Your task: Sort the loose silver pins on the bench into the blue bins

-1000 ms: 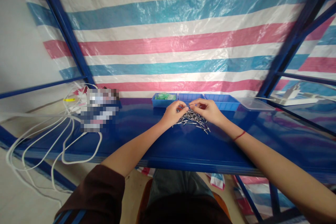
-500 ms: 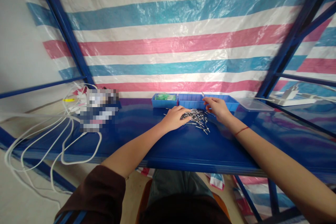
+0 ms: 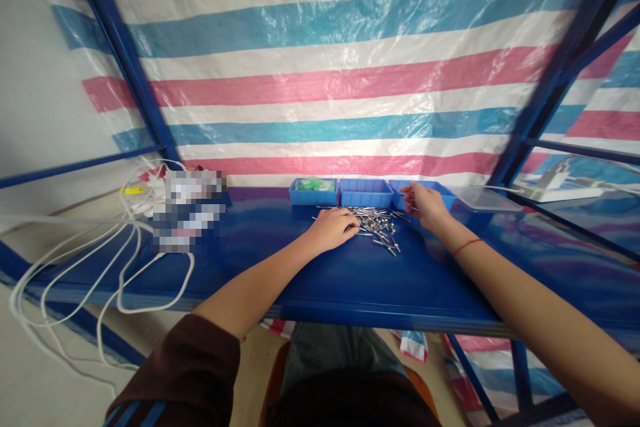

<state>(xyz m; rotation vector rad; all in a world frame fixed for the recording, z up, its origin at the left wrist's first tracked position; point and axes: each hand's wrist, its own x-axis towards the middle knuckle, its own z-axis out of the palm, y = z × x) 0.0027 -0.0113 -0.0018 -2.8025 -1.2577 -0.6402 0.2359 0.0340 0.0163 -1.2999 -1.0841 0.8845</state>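
Observation:
A loose pile of slim metal rods that look like blind rivets (image 3: 377, 221) lies on the blue tabletop. At the left edge of the pile rests my left hand (image 3: 333, 229), its fingers curled down towards the thumb; whatever is between the fingertips is hidden. My right hand (image 3: 425, 207) is raised over the front of the right blue bin (image 3: 445, 195), right of the pile. Its fingers are bent and slightly apart, and no rod shows in them. The middle blue bin (image 3: 366, 195) stands just behind the pile.
The left blue bin (image 3: 314, 197) holds green and clear plastic material. A clear plastic lid (image 3: 487, 199) lies right of the bins, near a white power strip (image 3: 563, 188). White cables (image 3: 125, 280) loop over the table's left side. Blue frame posts (image 3: 120, 60) and striped sheeting (image 3: 340, 73) stand behind.
My hands were together over the pile, then parted. My right hand moved right with a thin rod, which no longer shows in it. My left hand dropped to the pile and its fingers curled in.

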